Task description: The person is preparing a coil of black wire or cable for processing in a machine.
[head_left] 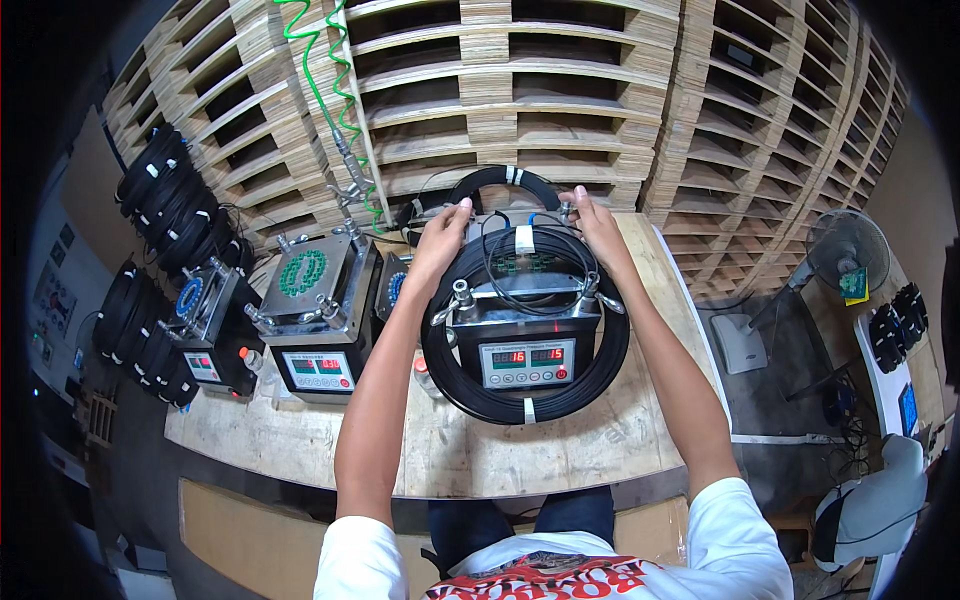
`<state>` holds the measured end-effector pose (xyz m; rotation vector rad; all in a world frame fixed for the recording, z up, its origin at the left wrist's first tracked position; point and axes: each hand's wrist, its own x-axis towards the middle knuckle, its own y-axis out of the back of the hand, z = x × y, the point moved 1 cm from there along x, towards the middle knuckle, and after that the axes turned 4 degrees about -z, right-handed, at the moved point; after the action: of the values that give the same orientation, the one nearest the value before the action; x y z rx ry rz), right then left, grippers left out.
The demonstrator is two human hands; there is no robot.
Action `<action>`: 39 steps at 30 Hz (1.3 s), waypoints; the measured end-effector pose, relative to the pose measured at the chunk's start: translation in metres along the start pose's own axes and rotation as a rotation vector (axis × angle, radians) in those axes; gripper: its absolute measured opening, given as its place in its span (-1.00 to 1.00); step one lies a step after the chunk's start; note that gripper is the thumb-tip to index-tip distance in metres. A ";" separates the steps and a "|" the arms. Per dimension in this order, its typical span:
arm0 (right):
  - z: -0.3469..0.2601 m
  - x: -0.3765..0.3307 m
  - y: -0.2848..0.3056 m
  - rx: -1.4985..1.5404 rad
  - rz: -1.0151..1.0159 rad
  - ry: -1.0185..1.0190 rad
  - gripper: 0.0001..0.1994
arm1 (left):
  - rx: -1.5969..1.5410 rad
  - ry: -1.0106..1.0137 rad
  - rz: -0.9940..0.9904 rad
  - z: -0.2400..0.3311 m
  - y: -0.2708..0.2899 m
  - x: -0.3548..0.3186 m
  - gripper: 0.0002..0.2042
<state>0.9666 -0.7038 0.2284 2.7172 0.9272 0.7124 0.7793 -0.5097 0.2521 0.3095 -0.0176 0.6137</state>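
A large coil of black cable (615, 340), bound with white ties, rings the front of a polishing-type machine (465, 350) with a red and green digital display. Thin loops of cable lie over the machine's metal top. My left hand (443, 240) is at the back left corner of that top, thumb up and fingers curled; what it grips is hidden. At the back right corner my right hand (597, 228) is closed at a metal clamp knob (567, 208). Two front clamp handles (461, 296) show inside the coil. Behind stands another black cable coil (500, 178).
Two similar machines (318, 372) (203, 368) stand to the left on the wooden table (290, 440), with a small orange-capped bottle (252, 358) between them. Black coils (165, 200) are stacked far left. Pallets (500, 70) rise behind; a green air hose (318, 80) hangs there. A fan (848, 250) is at right.
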 end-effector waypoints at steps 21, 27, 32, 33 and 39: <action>0.004 0.002 0.001 -0.036 -0.004 0.027 -0.41 | -0.027 -0.022 -0.022 -0.001 -0.001 0.002 -0.28; -0.005 0.000 -0.003 -0.085 -0.013 -0.021 -0.39 | -0.014 -0.002 -0.004 -0.005 0.001 0.003 -0.32; 0.009 0.005 0.000 -0.043 -0.009 0.032 -0.41 | -0.016 -0.017 -0.031 -0.008 0.000 0.007 -0.31; 0.011 0.006 0.000 -0.021 -0.018 0.040 -0.42 | -0.015 -0.031 -0.033 -0.011 0.001 0.009 -0.32; 0.013 0.005 0.002 0.029 -0.029 0.028 -0.43 | -0.041 -0.053 -0.008 -0.009 -0.001 0.008 -0.28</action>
<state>0.9778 -0.7029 0.2195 2.7197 0.9887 0.7396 0.7856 -0.5037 0.2434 0.2859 -0.0796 0.5967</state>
